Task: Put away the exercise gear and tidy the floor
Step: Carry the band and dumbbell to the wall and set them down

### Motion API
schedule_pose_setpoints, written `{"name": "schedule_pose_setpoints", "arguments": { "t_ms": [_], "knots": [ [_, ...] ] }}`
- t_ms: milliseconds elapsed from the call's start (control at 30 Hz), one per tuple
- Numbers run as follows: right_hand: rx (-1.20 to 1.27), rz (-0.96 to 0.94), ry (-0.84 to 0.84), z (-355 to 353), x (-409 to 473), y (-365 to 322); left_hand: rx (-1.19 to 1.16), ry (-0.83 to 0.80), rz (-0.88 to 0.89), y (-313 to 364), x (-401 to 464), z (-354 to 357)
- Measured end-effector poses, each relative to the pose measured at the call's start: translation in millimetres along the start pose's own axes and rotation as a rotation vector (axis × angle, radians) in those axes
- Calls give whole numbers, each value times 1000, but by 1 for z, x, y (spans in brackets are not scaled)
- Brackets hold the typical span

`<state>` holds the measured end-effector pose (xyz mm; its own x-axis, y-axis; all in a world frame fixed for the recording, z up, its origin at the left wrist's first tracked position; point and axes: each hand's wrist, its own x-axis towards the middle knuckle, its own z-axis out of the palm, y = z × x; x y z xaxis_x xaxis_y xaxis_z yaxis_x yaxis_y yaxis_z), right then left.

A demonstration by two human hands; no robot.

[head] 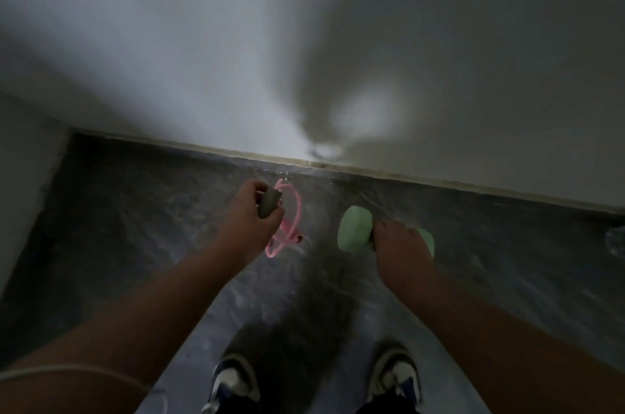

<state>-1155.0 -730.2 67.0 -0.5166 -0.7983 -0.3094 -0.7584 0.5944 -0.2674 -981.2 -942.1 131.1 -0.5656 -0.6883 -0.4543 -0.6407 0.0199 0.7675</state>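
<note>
My right hand (400, 249) is shut around the handle of a mint-green dumbbell (355, 227), held above the floor; one green end shows left of the fist and the other right of it. My left hand (248, 215) grips a grey handle (269, 202), from which a pink cord, a skipping rope (291, 227), hangs in loops below and to the right of the fist. The view is dim and blurred.
A white wall (236, 58) rises just ahead, meeting the dark grey marbled floor (135, 210) along a pale skirting line. Another wall edge stands at the far left. My two shoes (233, 383) are at the bottom. A faint pale object (617, 241) lies at the right edge.
</note>
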Motion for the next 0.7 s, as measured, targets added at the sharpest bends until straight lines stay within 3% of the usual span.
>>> {"name": "schedule_pose_setpoints", "arguments": {
  "t_ms": [233, 700],
  "knots": [
    [-286, -45, -98, 107, 113, 47, 35, -47, 96, -77, 101, 56],
    [-286, -80, -49, 147, 156, 30, 54, 15, 66, -114, 126, 44]
  ]
}}
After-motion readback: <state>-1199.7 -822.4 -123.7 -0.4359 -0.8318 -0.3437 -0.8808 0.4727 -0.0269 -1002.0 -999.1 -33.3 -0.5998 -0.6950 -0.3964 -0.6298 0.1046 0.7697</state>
